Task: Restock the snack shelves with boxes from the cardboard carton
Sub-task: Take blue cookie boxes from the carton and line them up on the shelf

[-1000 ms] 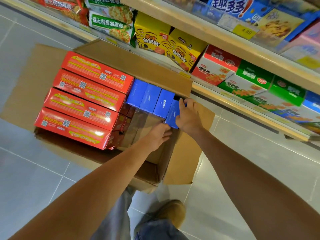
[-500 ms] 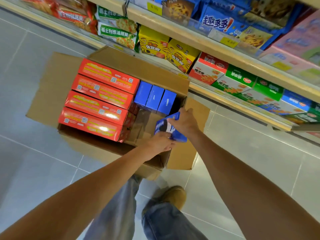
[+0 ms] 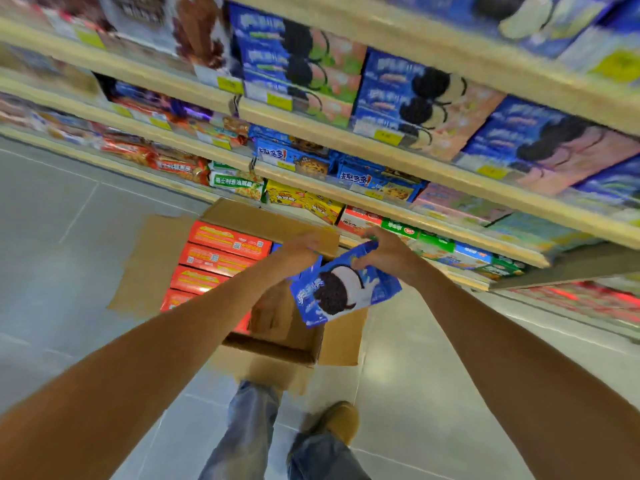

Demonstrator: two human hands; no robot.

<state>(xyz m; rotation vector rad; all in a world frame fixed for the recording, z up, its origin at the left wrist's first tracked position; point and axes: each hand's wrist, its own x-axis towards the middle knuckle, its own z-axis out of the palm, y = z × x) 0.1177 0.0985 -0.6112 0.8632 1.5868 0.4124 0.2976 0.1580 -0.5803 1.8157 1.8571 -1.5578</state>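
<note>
A: A shop aisle with a grey tiled floor [image 3: 69, 271] and wooden shelves [image 3: 325, 131] crammed with biscuit boxes and packets, most of it blurred. Where is the box?

B: The blue box [image 3: 343, 289] hangs in the air above the open cardboard carton [image 3: 277, 351]. It is tilted, with its printed cookie face turned toward the camera. Red boxes [image 3: 221, 259] lie stacked in the carton's left half.

A: And the hands?

B: The right hand [image 3: 388, 252] curls its fingers over the box's upper right edge. The left hand [image 3: 306, 245] sits at the upper left corner and seems to pinch it, though blur hides the fingertips.

A: How will it handle?

B: Light, I'd judge: thin card around biscuits. The edges should be stiff enough, but the broad faces would dent under a hard squeeze, and the contents would crumble if it dropped. The glossy print may be a little slick.

A: Best hold?

B: By the long edges or short ends, thumb on one face and fingers on the other, so it can slide flat onto a shelf.
</note>
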